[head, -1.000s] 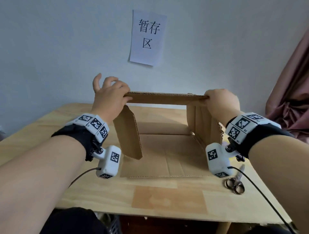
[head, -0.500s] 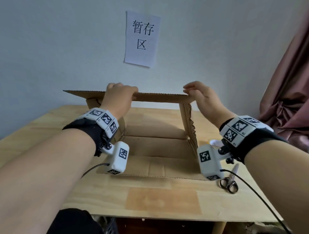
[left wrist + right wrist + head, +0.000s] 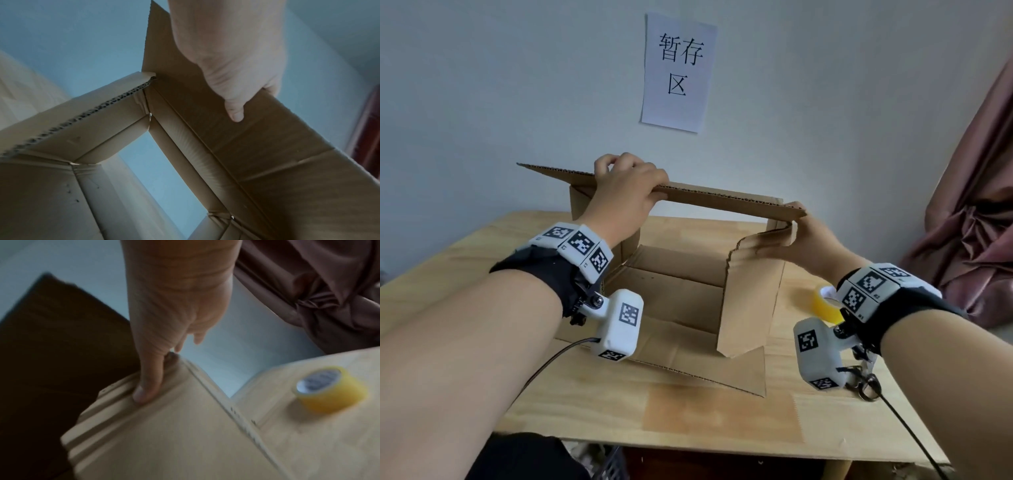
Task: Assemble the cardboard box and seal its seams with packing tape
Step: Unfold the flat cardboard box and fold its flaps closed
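Observation:
The brown cardboard box (image 3: 681, 291) lies on its side on the table, opened into a tube with its mouth toward me. My left hand (image 3: 626, 188) grips the raised top panel (image 3: 722, 200) near its left end, fingers curled over the edge. In the left wrist view the thumb (image 3: 236, 112) lies under that panel (image 3: 267, 154). My right hand (image 3: 808, 246) holds the upper edge of the right side flap (image 3: 750, 301), just below the panel's corner. Its thumb (image 3: 146, 386) lies on the flap's outer face (image 3: 174, 434). A yellow tape roll (image 3: 825, 303) (image 3: 329, 391) stands right of the box.
Scissors (image 3: 866, 387) lie near the table's (image 3: 688, 428) front right, partly behind my right wrist camera. A paper sign (image 3: 678, 72) hangs on the wall behind. A brown curtain (image 3: 969, 222) hangs at the right. The box's lower flap (image 3: 705, 359) lies flat toward me.
My right hand has dropped from the top panel's edge to the right side flap, which has swung out toward me. The left hand still grips the top panel. The tape roll has come into view.

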Tool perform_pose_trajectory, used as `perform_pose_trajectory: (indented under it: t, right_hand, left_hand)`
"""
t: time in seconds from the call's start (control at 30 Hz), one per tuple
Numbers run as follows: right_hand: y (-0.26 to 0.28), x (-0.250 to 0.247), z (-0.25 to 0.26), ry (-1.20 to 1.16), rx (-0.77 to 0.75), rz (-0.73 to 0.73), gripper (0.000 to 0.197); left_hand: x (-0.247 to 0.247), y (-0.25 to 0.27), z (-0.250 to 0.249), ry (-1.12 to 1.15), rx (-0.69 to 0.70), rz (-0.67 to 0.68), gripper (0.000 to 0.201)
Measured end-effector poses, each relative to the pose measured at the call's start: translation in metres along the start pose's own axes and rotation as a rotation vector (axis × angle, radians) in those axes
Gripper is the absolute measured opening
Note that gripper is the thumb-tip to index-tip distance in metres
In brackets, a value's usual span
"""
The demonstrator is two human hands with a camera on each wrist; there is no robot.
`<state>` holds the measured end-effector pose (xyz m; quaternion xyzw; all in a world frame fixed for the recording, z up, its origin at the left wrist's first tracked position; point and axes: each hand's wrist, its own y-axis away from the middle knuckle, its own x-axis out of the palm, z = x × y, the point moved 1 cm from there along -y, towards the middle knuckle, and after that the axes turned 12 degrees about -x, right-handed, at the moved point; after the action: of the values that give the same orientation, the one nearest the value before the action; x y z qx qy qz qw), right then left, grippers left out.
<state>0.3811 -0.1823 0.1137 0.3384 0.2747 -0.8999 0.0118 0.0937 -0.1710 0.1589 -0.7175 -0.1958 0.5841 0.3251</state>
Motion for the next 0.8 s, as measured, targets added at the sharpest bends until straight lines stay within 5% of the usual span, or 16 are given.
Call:
perform_pose_trajectory:
  t: [0.13,0.37,0.53,0.8]
  right_hand:
    - [0.002,0.013,-0.012,-0.041,0.074,-0.276,0.038]
    - [0.010,0.016,-0.022,0.363,-0.147,-0.163,0.022]
    - [0.009,0.015,-0.027,0.370,-0.096,-0.141,0.014]
    - [0.025,0.018,-0.013,0.277,0.075,-0.197,0.036]
  left_hand:
    - [0.007,0.007,-0.009,0.012,0.035,0.009,0.016]
    - [0.033,0.033,-0.003,0.041,0.019,0.032,0.022]
    - [0.036,0.022,-0.012,0.038,-0.017,-0.018,0.061]
    - [0.033,-0.002,-0.025,0.017,-0.054,0.033,0.064]
